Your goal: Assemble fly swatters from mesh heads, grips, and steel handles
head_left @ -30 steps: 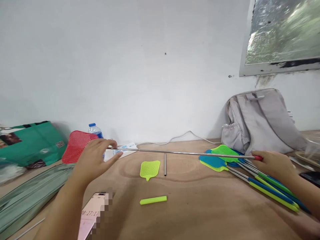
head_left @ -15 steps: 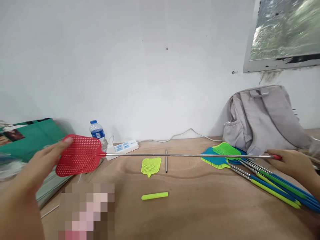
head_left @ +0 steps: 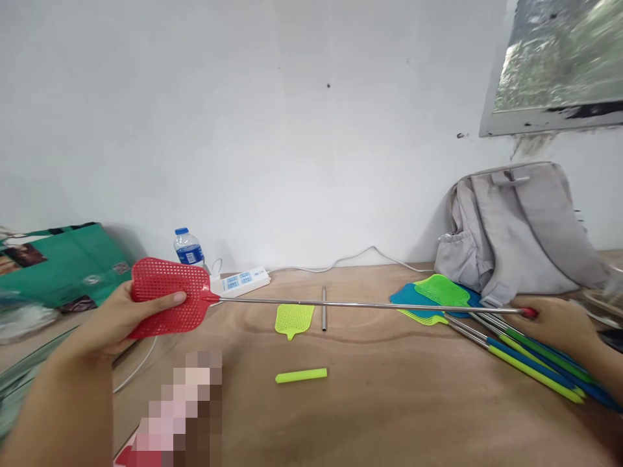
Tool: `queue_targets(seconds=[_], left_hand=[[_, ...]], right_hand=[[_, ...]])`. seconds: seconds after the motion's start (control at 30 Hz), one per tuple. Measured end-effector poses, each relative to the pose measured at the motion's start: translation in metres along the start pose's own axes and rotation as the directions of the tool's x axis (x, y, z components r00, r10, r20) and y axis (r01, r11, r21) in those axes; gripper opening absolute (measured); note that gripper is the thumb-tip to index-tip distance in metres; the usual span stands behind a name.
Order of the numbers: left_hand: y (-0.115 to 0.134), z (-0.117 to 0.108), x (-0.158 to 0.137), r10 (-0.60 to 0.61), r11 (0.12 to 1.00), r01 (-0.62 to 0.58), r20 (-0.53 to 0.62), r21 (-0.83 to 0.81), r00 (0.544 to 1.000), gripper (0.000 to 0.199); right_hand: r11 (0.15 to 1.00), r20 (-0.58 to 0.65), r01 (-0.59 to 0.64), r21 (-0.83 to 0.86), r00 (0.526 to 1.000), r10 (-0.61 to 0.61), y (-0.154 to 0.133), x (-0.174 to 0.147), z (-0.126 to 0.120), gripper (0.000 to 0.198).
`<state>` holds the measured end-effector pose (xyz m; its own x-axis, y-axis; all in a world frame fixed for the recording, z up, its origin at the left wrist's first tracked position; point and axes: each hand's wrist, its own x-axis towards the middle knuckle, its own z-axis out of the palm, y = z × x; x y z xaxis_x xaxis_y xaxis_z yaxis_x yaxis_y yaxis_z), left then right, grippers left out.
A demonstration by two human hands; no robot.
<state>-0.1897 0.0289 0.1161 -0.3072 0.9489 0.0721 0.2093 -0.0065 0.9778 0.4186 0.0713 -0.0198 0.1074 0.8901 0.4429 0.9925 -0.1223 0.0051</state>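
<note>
A red fly swatter point(head_left: 168, 318) with a long thin metal rod stretches level across the view, held up over the table. My left hand point(head_left: 121, 318) grips its perforated head, thumb lying across the front. At the other end my right hand point(head_left: 555, 324) is closed around the handle, and only a bit of its red tip shows. Beneath the rod lie a loose yellow-green swatter head point(head_left: 294, 321), a short metal tube point(head_left: 324, 318) and a yellow-green handle sleeve point(head_left: 302, 375). Several blue, green and yellow swatters point(head_left: 530, 363) lie stacked below my right hand.
Along the wall stand a grey backpack point(head_left: 520, 227), a white power strip point(head_left: 243, 281) with its cable, and a water bottle point(head_left: 187, 248). A green bag point(head_left: 63, 259) lies at the left. A blurred-out patch point(head_left: 180, 408) covers part of the wooden table point(head_left: 370, 415).
My left hand has slid right along the swatter head, its thumb now further across the mesh. The head has shifted slightly right, and the handle end has dropped and moved slightly left.
</note>
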Motion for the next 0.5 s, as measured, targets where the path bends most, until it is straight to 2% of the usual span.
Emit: queue_targets(seconds=[0.07, 0.13, 0.23, 0.33, 0.5], left_hand=[[0.001, 0.012, 0.000, -0.001, 0.999, -0.001, 0.045, 0.040, 0.999, 0.044], [0.002, 0.028, -0.001, 0.020, 0.997, -0.027, 0.098, 0.072, 0.995, 0.039], [0.004, 0.049, -0.003, 0.073, 0.996, -0.078, 0.093, 0.052, 0.993, 0.035], [0.006, 0.058, -0.005, 0.093, 0.995, -0.096, 0.065, 0.042, 0.994, 0.037], [0.007, 0.057, -0.008, 0.147, 0.987, -0.152, 0.083, 0.053, 0.986, 0.039]], right_hand=[[0.999, 0.051, 0.052, -0.013, 0.997, -0.052, -0.013, 0.000, 0.001, 0.028], [0.998, 0.044, 0.070, -0.006, 0.997, -0.069, -0.027, -0.002, 0.002, 0.030], [0.998, 0.046, 0.055, -0.001, 0.997, -0.055, -0.041, -0.003, 0.001, 0.034], [1.000, 0.033, 0.009, -0.008, 0.999, -0.009, -0.038, -0.003, -0.002, 0.035], [0.999, 0.052, -0.052, 0.005, 0.997, 0.052, -0.027, 0.001, -0.010, 0.034]])
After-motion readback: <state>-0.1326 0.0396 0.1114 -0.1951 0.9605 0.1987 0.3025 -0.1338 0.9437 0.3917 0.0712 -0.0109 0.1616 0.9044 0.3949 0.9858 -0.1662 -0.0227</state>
